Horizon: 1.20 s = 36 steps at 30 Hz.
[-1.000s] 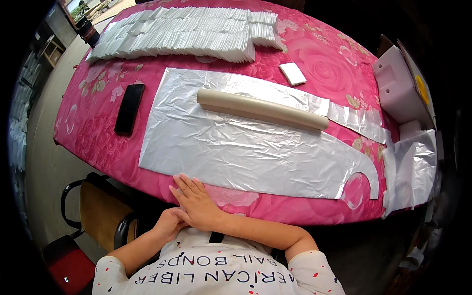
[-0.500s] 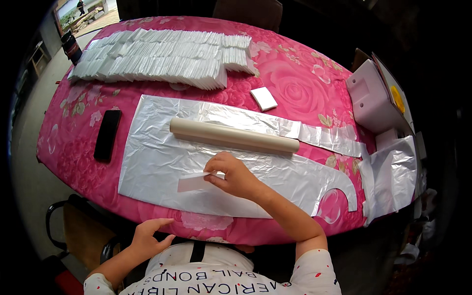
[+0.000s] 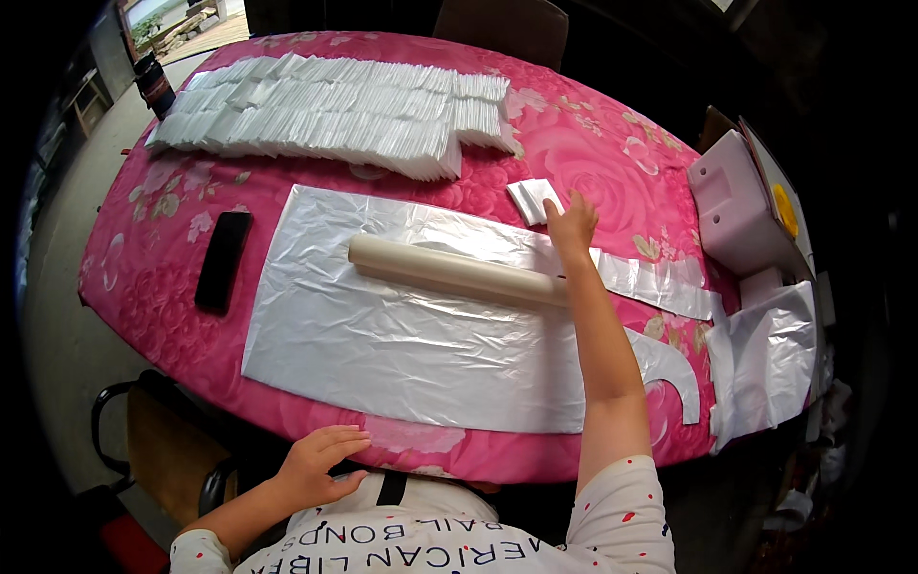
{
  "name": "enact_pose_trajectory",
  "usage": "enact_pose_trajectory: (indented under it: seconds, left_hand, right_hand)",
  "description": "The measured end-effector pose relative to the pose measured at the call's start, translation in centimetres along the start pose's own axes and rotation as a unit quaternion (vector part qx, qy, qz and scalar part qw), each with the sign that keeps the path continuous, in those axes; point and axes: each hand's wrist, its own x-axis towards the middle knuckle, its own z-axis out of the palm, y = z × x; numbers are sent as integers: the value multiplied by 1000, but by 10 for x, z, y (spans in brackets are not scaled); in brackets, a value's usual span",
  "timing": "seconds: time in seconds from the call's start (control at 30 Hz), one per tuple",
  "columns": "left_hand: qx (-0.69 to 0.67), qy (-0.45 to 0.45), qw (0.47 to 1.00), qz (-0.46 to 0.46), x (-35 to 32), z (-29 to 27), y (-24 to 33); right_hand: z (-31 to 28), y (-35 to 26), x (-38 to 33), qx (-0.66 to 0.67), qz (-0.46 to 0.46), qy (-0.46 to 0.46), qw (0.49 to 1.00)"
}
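Right hand (image 3: pixel 572 222) is stretched way out over the pink flowered desk (image 3: pixel 612 158), fingers loosely apart, grip just touching the small folded white plastic packet (image 3: pixel 532 199) lying up-left of it. Left hand (image 3: pixel 318 463) is far off, open.

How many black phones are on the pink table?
1. The flat black phone lies on the pink flowered tablecloth, left of the big clear plastic sheet. More could be hidden beneath the plastic.

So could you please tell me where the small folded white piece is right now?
In the head view, the small folded white piece lies on the pink tablecloth, beyond the cream roll, at the right hand fingertips.
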Motion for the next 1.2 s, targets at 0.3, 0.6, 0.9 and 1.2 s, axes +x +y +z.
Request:
enact_pose_trajectory:
  seconds: [0.3,0.6,0.9,1.2]
  left_hand:
    - [18,-31,999,35,36,12,-1]
    - [57,-58,992,98,124,100,16]
    - [123,-87,980,133,164,141,50]
    - [157,-94,975,126,157,141,61]
  right_hand:
    - [-107,21,-114,57,-149,-259,953]
    - [-170,-7,-242,111,-102,-335,930]
    - [-165,119,-198,-63,-116,-200,971]
    - [-193,166,-147,-83,-92,-32,992]
